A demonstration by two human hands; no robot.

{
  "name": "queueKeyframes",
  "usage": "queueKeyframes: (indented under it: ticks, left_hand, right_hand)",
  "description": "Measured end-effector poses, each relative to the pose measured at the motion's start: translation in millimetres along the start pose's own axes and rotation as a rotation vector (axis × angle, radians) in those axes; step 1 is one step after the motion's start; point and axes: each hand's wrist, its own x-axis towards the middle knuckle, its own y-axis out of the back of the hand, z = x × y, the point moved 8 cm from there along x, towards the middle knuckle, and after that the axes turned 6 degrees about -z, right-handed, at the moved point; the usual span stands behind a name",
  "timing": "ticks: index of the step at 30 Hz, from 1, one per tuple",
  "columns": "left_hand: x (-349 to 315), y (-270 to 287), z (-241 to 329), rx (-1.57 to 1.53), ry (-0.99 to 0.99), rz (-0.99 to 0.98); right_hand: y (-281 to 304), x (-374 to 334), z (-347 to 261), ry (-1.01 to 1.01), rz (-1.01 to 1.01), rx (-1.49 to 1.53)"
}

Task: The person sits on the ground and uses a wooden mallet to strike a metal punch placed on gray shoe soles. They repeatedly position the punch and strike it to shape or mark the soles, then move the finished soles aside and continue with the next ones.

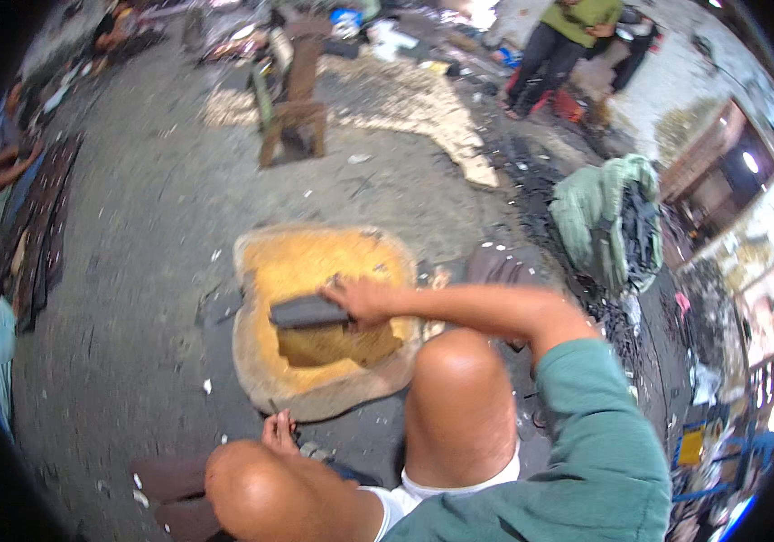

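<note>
Green sleeve (599,434) nearest, 4 o'clock. Dark slab (301,313) at 8, on or just over the yellow-topped block (306,257). Right grip (369,303) looks closed on slab's 3 o'clock end; left grip (280,435) at 7, can't tell. Slab probably light, firm, rubbery, not fragile; hold by end or mid-length. Block has a hollow toward 6, stands on grey floor (134,271). Green sack (599,217) at 2, stool (301,110) at 11.
</note>
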Motion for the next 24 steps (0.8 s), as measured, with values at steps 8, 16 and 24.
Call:
queueKeyframes:
  ticks: [8, 16, 24]
  left_hand:
    - [11.8, -49.5, 106.4, 0.256, -0.166, -0.215]
    - [20.6, -67.7, 86.5, 0.231, -0.141, -0.239]
    - [18.0, -71.9, 107.8, 0.306, -0.087, -0.293]
  right_hand:
    - [-47.7, -58.6, 2.5, -0.050, 0.386, 0.416]
    - [-89.2, -72.3, 8.7, -0.166, 0.693, 0.911]
    - [-125.3, -224.8, 2.9, -0.819, 0.673, 2.199]
